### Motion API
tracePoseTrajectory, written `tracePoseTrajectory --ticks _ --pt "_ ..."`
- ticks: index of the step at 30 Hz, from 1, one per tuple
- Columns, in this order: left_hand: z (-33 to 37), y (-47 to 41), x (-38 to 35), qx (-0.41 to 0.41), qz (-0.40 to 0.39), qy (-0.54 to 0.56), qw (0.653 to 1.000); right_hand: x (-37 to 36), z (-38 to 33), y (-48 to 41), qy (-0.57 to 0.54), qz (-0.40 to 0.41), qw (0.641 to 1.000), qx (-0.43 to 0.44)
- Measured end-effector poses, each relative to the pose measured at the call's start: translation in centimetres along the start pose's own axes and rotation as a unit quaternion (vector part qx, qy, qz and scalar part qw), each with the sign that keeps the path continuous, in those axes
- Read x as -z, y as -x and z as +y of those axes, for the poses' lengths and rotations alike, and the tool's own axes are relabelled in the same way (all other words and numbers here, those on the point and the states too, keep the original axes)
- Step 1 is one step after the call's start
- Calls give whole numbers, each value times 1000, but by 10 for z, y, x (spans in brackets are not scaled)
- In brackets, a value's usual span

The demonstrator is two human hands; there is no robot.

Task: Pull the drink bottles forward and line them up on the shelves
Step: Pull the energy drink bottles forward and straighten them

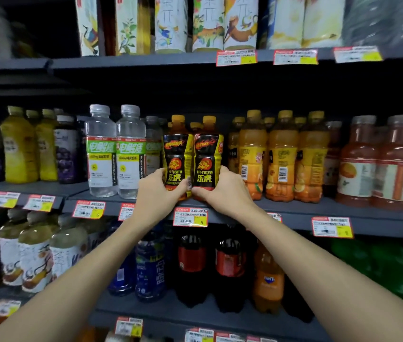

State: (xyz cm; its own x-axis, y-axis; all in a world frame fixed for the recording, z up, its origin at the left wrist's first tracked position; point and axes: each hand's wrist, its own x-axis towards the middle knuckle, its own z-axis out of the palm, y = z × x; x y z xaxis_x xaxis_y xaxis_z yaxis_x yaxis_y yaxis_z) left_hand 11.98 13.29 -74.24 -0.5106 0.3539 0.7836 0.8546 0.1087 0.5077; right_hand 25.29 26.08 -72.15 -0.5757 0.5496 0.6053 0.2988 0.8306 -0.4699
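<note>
Fingers (180,187): thumb of left hand (157,191) lies across the lower front of the left Hi-Tiger bottle (177,154), other digits curled round its outer side. Right hand (225,191) mirrors this on the right Hi-Tiger bottle (206,156), thumb on the front near the base, digits wrapped round the outer side and back. Each hand grips one bottle; thumb tips nearly meet between the two.

Bottles: black-and-yellow labels, orange caps, upright, touching side by side, at the front edge of the middle shelf (294,222). Whether the bases rest on the shelf or are lifted a little: can't tell, hands cover them. More orange caps show behind, same row.

Price tag (190,217): red/white w/ yellow patch, on the shelf lip just below the pair.

Neighbours, same shelf: two clear electrolyte bottles (115,149) w/ green labels just to the left; orange juice bottles (282,156) just to the right; red-orange bottles (373,161) further right, blurred.

Lower shelf: blue bottles (150,265), cola bottles (191,265), Fanta bottle (268,280).

Upper shelf: tea bottles (171,23) w/ illustrated labels.
</note>
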Motion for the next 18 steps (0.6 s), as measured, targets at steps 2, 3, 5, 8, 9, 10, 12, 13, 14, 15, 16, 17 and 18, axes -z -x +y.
tracePoseTrajectory --ticks 2,3,5,8,9,10,12,13,14,15,16,17,18 --pt "1 0 0 2 3 -2 1000 2 -1 2 -11 -6 1000 2" --pt "1 -1 1 3 0 -7 1000 4 -2 2 -15 -14 1000 3" --pt "0 -5 5 9 -22 -31 999 8 -3 3 -13 -38 999 2" --pt "-1 -12 18 14 -61 -78 995 18 -3 4 1 -71 997 12" --pt "-1 -14 22 19 -71 -86 994 21 -3 6 0 -82 996 21" --pt "-3 -15 27 21 -84 -86 993 24 -3 7 1 -94 995 28" --pt "-7 -14 35 18 -115 -68 991 28 -2 8 12 -119 993 26" --pt "-8 -13 39 14 -137 -66 988 29 -2 8 15 -128 991 20" --pt "-9 -13 41 11 -161 -71 984 30 -2 8 15 -134 991 16" --pt "-11 -13 42 11 -177 -81 981 29 -1 7 16 -135 991 14" --pt "-12 -14 42 15 -182 -90 979 28 -1 7 18 -133 991 13" --pt "-12 -15 43 21 -183 -95 978 27 -2 7 22 -130 991 13" --pt "-12 -17 43 25 -184 -98 978 25 -2 8 27 -126 992 15"
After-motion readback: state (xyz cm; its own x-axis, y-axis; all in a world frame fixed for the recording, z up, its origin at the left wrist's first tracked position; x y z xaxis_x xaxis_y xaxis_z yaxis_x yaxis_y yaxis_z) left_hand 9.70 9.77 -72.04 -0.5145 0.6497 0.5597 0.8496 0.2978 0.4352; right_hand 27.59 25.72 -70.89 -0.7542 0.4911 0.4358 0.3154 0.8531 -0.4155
